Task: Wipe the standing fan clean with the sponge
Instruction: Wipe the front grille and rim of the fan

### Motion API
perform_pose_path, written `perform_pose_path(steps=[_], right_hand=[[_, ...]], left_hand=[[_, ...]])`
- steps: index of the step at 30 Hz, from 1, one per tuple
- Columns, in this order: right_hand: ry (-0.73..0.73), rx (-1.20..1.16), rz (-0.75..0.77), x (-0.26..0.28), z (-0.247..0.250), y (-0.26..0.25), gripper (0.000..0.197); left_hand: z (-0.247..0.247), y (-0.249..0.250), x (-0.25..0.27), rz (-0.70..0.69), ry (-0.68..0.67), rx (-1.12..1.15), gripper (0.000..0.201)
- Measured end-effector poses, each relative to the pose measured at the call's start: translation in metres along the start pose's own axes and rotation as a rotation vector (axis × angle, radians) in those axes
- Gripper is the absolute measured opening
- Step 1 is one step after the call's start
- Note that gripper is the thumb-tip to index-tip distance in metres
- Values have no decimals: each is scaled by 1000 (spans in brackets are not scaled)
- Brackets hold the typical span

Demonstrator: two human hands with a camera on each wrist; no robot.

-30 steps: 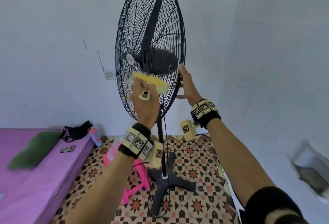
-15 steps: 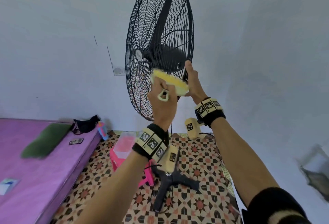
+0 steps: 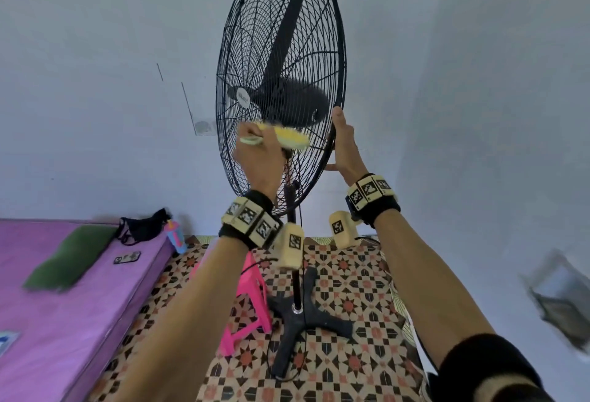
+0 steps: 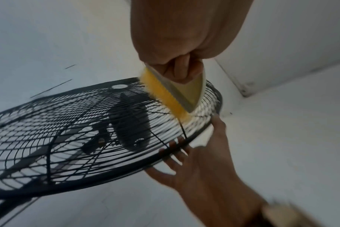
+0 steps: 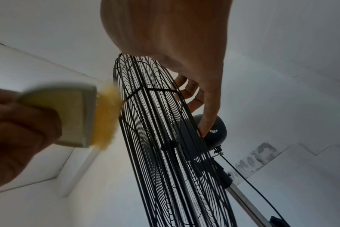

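The black standing fan [image 3: 281, 50] faces left, its round wire grille [image 4: 87, 130] tilted a little. My left hand [image 3: 258, 152] grips the pale handle of the yellow sponge [image 3: 292, 138], and the yellow edge [image 4: 165, 95] presses on the front grille just below the hub. In the right wrist view the sponge [image 5: 105, 116] is blurred against the wires. My right hand [image 3: 343, 143] rests on the fan's right rim, with straight fingers [image 4: 177, 153] spread behind the rear grille [image 5: 165, 153] near the motor housing.
The fan's pole and cross-shaped base [image 3: 300, 321] stand on a patterned floor. A pink plastic stool [image 3: 249, 299] sits just left of the base. A purple bed [image 3: 64, 306] fills the left side, and pale walls close in behind and to the right.
My left wrist has turned, so the handle's loop now points left instead of down. The sponge stays on the lower grille, and my right hand keeps to the rim.
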State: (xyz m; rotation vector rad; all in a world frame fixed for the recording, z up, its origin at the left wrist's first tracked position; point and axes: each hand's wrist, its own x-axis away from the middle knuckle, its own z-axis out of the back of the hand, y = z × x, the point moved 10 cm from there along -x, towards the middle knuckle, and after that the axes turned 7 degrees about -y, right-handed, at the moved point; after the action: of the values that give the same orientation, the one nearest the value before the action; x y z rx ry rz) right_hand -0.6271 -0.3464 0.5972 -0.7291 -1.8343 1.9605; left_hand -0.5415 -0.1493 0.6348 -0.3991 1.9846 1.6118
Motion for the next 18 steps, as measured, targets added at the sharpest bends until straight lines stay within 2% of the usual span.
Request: perform_pose_path(steps=[2,4,6,8,10,12,13,15,16,18], right_hand=[[64,16,12,-2,5,3,85],[129,49,45,-5,9,5,80],[191,69,92,-4,13,1,67],[274,124,140,-3,20,-3,72],[479,232,227,3,38,-12,65],[715,322,425,23,48,-33,47],[771,440,567,34,40,-50,47],[694,846,818,38,-5,-75,57],[628,1048,868,33,-30,-77,55],[579,1244,818,18,-55,-69,35]], left_hand=[[11,-10,-21,46,57,-4,26],[5,-24,-35,146,-27,62,28],[-7,-39,-41,236,-167,167,23],[-18,-52,-43,321,-341,209,10],[-31,-66,-43,393,-555,231,21],[-47,-72,-39,420,-779,323,19],[-52,-71,-36,418,-872,355,12],[-57,-74,-38,372,-975,346,11],[-59,-75,-43,342,-995,333,15],[-58,-80,-53,357,-1018,327,17]])
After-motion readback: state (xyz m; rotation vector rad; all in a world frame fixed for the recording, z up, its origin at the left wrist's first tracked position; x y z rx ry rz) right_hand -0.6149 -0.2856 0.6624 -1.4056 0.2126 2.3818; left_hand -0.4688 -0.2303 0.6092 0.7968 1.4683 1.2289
